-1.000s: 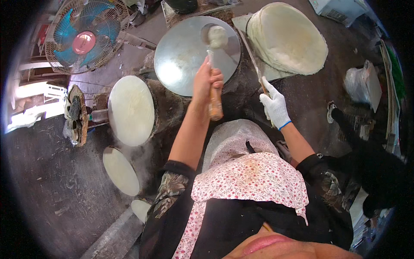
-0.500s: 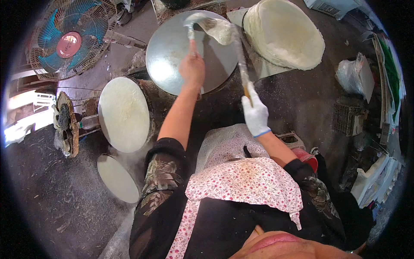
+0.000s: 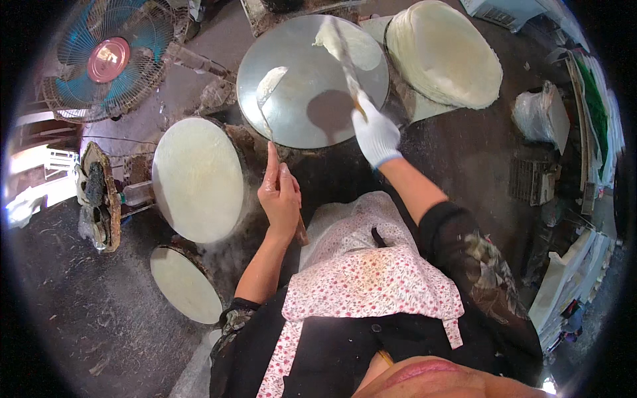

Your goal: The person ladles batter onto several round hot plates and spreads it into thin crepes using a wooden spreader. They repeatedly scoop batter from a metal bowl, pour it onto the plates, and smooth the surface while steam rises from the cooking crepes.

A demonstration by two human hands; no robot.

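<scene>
Black top (image 3: pixel 325 358), patterned sleeves (image 3: pixel 490 262), white red-flowered apron (image 3: pixel 371 285), white knitted glove (image 3: pixel 379 140) on the right hand (image 3: pixel 378 136).

From where I stand, I can read no word and no number. On the fan (image 3: pixel 107 57), to the left of the griddle (image 3: pixel 292 99), the pink hub (image 3: pixel 110 62) has some faint marks, but they are too small for me to tell if they are letters. On the white box (image 3: pixel 521 12), well to the right of the griddle, a greyish patch (image 3: pixel 499 15) shows; it also cannot be read.
</scene>
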